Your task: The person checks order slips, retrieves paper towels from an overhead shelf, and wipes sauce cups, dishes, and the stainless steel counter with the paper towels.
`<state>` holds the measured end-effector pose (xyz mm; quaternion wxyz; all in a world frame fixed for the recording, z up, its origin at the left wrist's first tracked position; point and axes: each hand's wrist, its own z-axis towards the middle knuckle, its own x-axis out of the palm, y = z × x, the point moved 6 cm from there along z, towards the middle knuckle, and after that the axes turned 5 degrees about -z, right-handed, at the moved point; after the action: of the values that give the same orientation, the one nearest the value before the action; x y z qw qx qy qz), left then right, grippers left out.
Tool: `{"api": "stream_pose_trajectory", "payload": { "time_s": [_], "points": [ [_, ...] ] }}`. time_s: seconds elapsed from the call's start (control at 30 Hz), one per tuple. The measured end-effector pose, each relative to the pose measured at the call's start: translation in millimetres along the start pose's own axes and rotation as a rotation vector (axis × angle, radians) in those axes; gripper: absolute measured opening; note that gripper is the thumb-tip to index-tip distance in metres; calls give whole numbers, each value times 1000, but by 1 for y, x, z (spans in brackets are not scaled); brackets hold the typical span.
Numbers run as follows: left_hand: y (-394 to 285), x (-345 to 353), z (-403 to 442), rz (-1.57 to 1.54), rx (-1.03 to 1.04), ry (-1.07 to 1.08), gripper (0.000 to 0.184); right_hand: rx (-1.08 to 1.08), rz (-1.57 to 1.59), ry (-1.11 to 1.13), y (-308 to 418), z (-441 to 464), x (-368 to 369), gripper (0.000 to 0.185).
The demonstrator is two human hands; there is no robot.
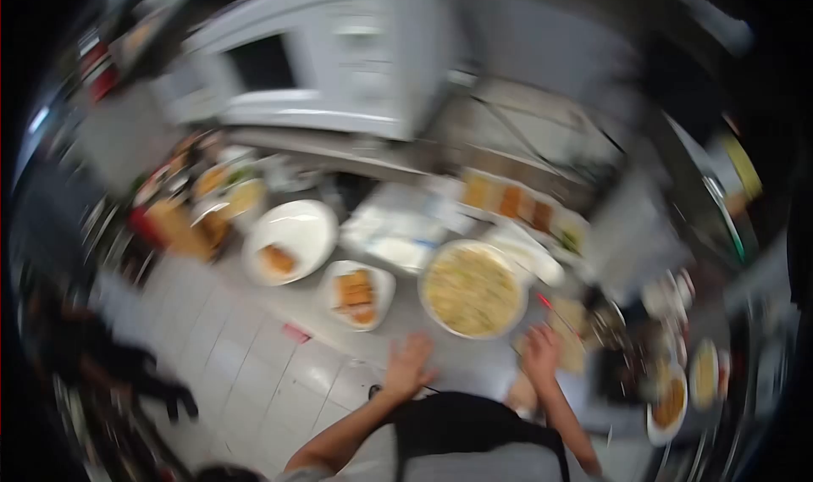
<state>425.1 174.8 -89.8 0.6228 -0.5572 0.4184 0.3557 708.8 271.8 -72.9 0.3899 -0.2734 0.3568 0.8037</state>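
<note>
On the left, a white bowl [303, 221] holds a browned piece [278, 260]; next, a square dish [384, 291] of golden pieces [354, 292]! Left hand [410, 367] nearby, fingers spread, empty. Centre, the big bowl [474, 337] of pale yellow food [472, 291] sits on the counter [461, 368]. Right hand [541, 355] near its lower right, blurred: can't tell its grip.

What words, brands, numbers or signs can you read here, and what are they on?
None: the picture is too blurred to read any text.
White appliance: any markings on its front are too blurred.
White packs: bluish marks, too blurred to tell whether they are lettering.
</note>
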Motion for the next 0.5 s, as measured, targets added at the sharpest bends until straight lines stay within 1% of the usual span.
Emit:
{"api": "stream_pose_trajectory", "payload": {
  "time_s": [0.07, 0.1, 0.23, 0.33, 0.4, 0.43, 0.47, 0.5],
  "points": [
    [-9, -2, 3, 41, 72, 24, 70, 44, 115, 42, 9, 0, -11, 17],
    [-17, -6, 3, 21, 138, 66, 71, 47, 54, 92, 15, -4, -12, 17],
    [-42, 8, 7, 30, 313, 179, 75, 54, 147, 154, 39, -22, -28, 16],
    [-57, 20, 17, 10, 404, 236, 80, 227, 419, 134, 19, -21, -26, 15],
    [-71, 33, 30, -45, 495, 302, 84, 261, 253, -35, -1, -4, -44, 15],
    [-80, 31, 35, -202, 538, 287, 85, 232, 199, -103, -12, 6, -46, 20],
    [-74, 46, 43, -290, 530, 336, 89, 169, 59, 2, -25, 18, -38, 24],
    [-86, 41, 51, -355, 629, 152, 71, 225, -55, -106, -33, 27, -40, 30]
  ]
}}
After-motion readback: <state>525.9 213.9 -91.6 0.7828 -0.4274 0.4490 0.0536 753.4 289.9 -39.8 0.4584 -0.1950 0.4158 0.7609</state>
